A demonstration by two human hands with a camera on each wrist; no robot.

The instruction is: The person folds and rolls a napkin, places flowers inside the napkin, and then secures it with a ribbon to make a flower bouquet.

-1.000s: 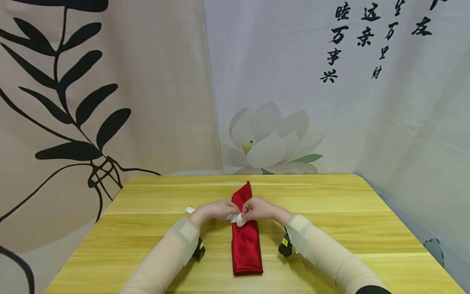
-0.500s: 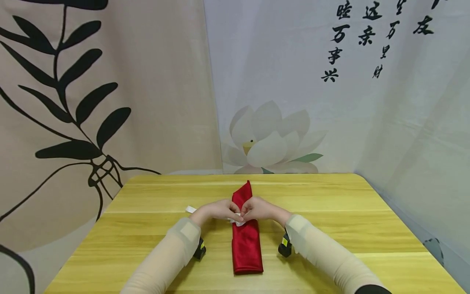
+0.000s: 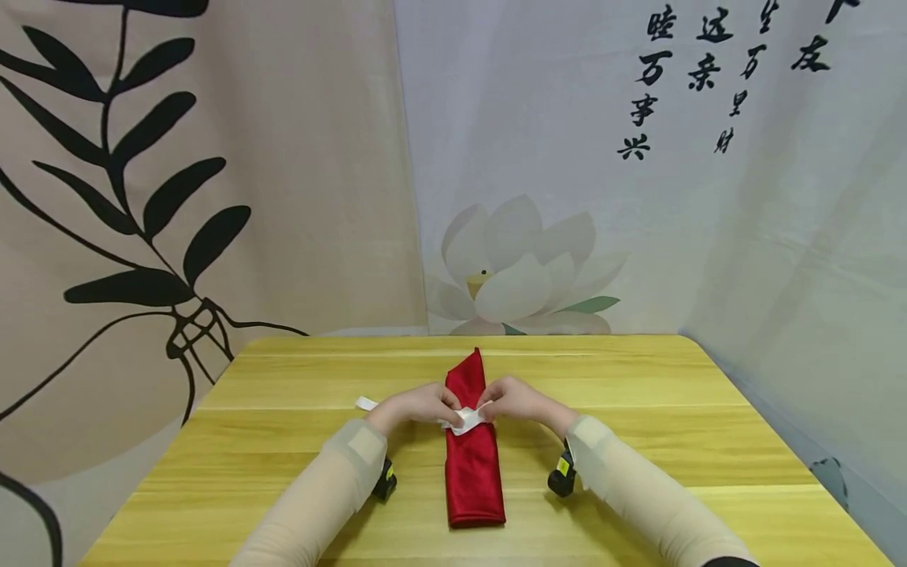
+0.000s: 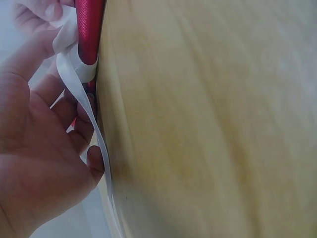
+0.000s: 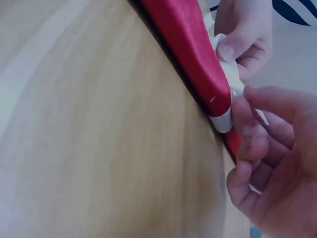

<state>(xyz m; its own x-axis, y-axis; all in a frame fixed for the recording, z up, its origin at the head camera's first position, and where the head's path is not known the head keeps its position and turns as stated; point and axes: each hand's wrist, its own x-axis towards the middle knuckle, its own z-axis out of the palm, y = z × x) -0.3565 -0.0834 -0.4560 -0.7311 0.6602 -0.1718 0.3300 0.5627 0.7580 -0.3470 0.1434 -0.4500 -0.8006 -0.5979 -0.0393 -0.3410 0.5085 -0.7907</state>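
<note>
A folded red satin cloth point(image 3: 475, 480) lies lengthwise on the wooden table, narrowing to a point at its far end. Around its upper half runs a white ribbon point(image 3: 468, 422), crossed or looped on top; whether it is knotted I cannot tell. My left hand point(image 3: 423, 404) pinches the ribbon at the cloth's left side, and a loose tail point(image 4: 84, 99) hangs past its fingers in the left wrist view. From the right, my right hand point(image 3: 523, 402) pinches another part of the ribbon between thumb and forefinger. The right wrist view shows the band point(image 5: 223, 121) wrapping under the cloth's edge.
The yellow wood-grain table point(image 3: 609, 370) extends on both sides of the cloth. A ribbon end point(image 3: 365, 403) sticks out left of the left wrist. Black wrist cameras hang below both forearms. Printed fabric curtains point(image 3: 319, 157) stand behind the table.
My right hand has drawn away to the right from my left hand, spreading the white ribbon between them. The left hand and the red cloth stay almost where they were.
</note>
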